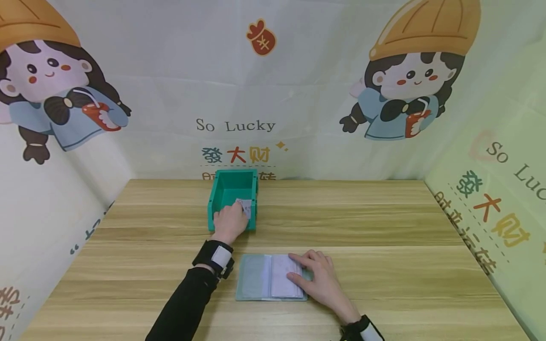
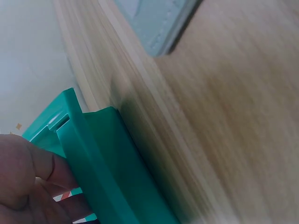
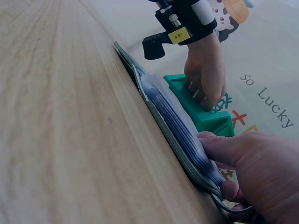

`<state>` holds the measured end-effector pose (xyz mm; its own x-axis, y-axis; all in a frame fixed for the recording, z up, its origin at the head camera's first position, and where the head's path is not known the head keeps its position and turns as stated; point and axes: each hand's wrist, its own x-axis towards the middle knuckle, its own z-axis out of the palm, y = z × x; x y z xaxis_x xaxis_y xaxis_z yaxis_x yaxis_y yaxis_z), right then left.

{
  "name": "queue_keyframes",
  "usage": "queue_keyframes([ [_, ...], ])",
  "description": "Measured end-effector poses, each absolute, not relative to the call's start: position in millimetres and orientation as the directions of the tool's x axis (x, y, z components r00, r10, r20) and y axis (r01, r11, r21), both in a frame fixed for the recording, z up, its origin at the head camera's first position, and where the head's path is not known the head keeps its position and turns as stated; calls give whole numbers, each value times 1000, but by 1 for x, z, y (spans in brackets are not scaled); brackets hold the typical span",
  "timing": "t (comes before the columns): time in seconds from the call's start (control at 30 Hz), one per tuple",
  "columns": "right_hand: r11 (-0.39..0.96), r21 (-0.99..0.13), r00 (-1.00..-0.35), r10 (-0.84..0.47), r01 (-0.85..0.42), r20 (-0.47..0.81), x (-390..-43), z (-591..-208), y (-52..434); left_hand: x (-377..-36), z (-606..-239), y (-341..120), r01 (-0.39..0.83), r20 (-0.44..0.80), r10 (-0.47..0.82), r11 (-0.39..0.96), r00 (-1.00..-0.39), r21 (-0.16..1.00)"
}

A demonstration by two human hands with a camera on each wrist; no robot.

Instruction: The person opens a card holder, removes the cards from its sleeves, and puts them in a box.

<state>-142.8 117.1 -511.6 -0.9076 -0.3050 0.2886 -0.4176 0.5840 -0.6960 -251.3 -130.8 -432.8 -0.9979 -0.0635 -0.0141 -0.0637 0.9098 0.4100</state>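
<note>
My left hand (image 1: 230, 222) reaches over the near wall of a green plastic bin (image 1: 211, 208), its fingers curled down inside. They pinch a small pale printed card (image 1: 244, 206), which shows beside the knuckles; a white and red bit of it peeks between the fingers in the left wrist view. Nearer to me lies an open card holder (image 1: 252, 279), pale green-grey, with a stack of clear sleeves (image 1: 283, 279) on its right side. My right hand (image 1: 322, 279) rests at its right edge, index finger and thumb extended onto the sleeves. The right wrist view shows the sleeves' layered edges.
The wood-grain table (image 1: 384, 227) reaches back to a printed cloth backdrop (image 1: 307, 104), which also closes off both sides. The bin stands near the table's far edge, a short way behind the card holder.
</note>
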Motion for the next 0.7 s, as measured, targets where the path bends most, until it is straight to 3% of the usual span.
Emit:
queue_keyframes([
  [0.33,594,-703,-919,-299,-390,257,-144,-511,116,-250,-437,-130,-54,-5,-56,931,-998,360],
  [0.47,601,-695,-917,-301,-395,261,-144,-510,117,-244,-440,-127,27,209,-64,914,-976,404],
  [0.6,596,-700,-917,-302,-394,259,-143,-509,117,-227,-441,-121,186,447,-60,853,-893,488],
  [0.7,597,-707,-924,-293,-379,247,-143,-508,116,-207,-440,-114,284,451,3,781,-893,557],
])
